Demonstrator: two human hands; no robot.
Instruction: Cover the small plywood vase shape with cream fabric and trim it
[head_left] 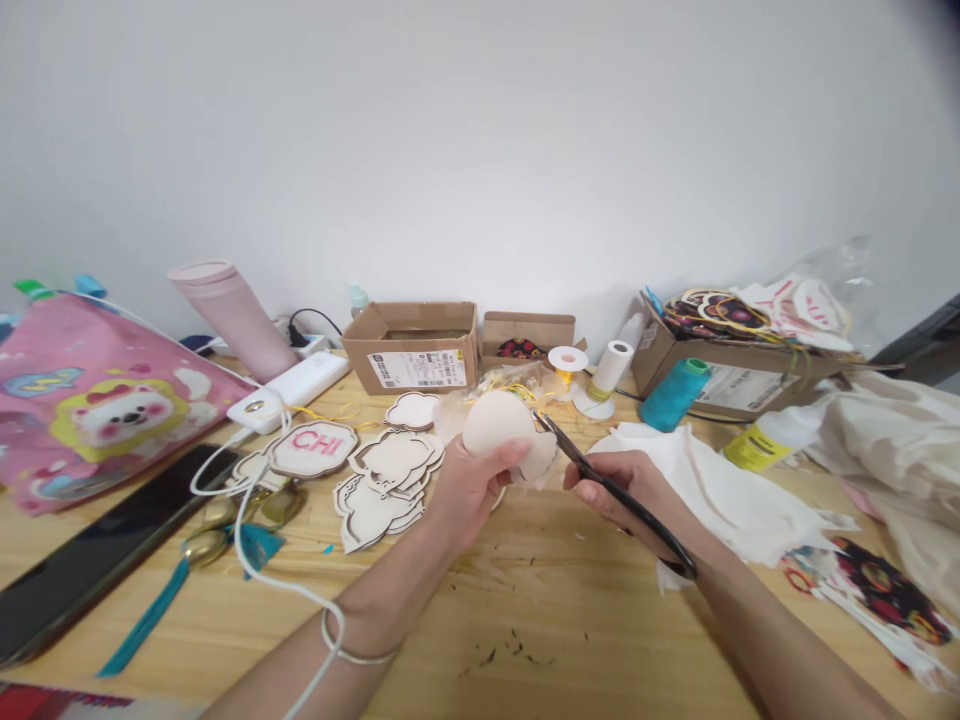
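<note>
My left hand (pixel 472 490) pinches a white rounded cutout piece (pixel 495 422), with the thumb on its front face; I cannot tell whether it is fabric or card. My right hand (pixel 626 490) is closed around a pair of black scissors (pixel 652 525). The scissors' tip points up and left, at the right edge of the white piece. Behind the hands lies a clear plastic bag (pixel 517 380) with yellow thread about it. Left of my left hand is a pile of cloud-shaped wooden cutouts (pixel 394 465), beside a patch lettered CHI (pixel 313 447).
Cardboard boxes (pixel 412 350) stand along the wall. A teal thread spool (pixel 675 395), a white roll (pixel 613 365) and white cloth (pixel 720 500) are on the right. At left are a pink bag (pixel 112 400), a tumbler (pixel 236 320) and a power bank (pixel 289 390); its white cable crosses my left forearm.
</note>
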